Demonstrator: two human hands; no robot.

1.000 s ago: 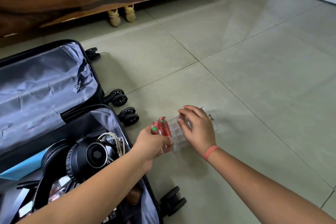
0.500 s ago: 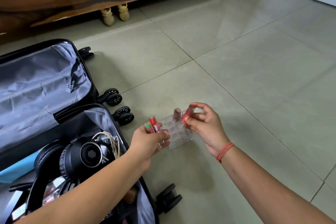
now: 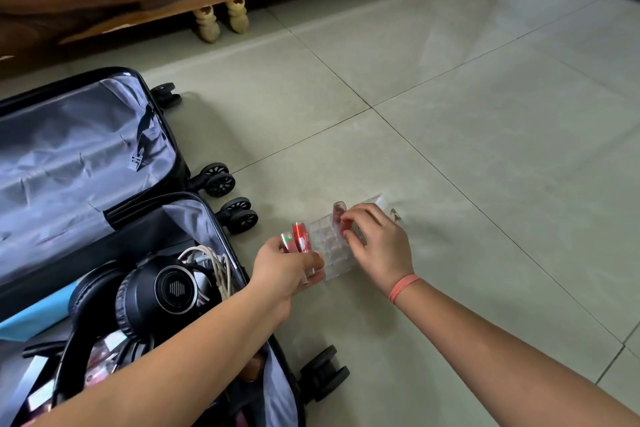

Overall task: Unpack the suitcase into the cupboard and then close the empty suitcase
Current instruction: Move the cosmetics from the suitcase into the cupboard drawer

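Floor tiles (image 3: 450,87) unchanged; right hand (image 3: 377,243) has lowered onto organizer (image 3: 329,246).

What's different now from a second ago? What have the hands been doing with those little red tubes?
The right hand lifted off the clear organizer, brought one red tube over and is now pushing it down into a slot, near another tube already standing there. The left hand kept its grip on the red tubes beside the organizer. The suitcase, headphones and cable lie as they were.
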